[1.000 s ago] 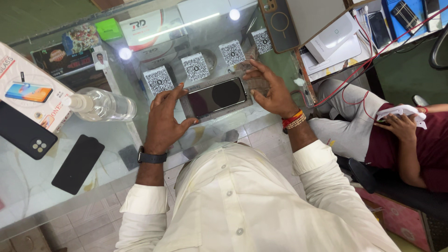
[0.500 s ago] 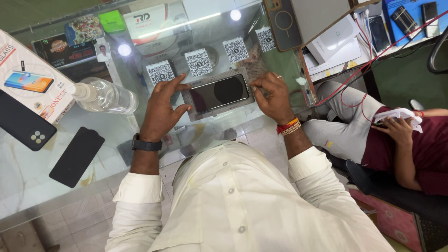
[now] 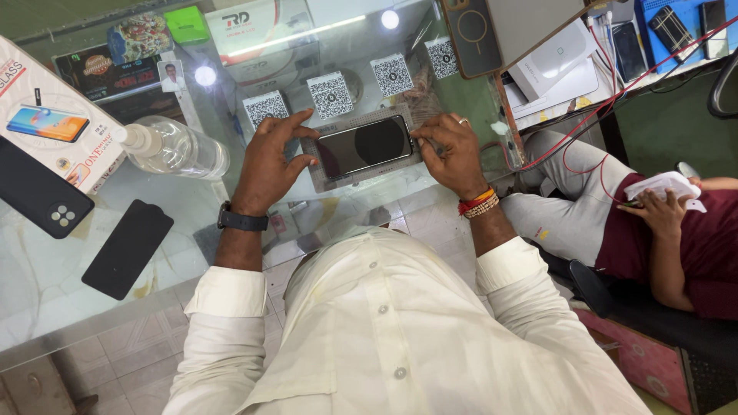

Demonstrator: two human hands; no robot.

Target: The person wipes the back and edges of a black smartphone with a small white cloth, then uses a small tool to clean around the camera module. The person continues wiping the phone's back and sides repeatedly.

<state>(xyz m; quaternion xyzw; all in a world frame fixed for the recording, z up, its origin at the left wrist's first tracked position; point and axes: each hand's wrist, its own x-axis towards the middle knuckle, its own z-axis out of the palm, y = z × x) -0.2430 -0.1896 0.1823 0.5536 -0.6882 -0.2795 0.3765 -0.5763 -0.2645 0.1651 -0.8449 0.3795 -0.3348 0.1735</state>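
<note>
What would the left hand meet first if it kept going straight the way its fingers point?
The left hand points toward the far side of the glass counter. Its raised index finger would likely first reach the small square code card just beyond the phone, though depth is hard to judge.

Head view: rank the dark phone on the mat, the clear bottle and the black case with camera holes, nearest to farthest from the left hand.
From the left hand:
1. Phone, touching it, right.
2. Bottle, just left.
3. Black case, far left.
</note>
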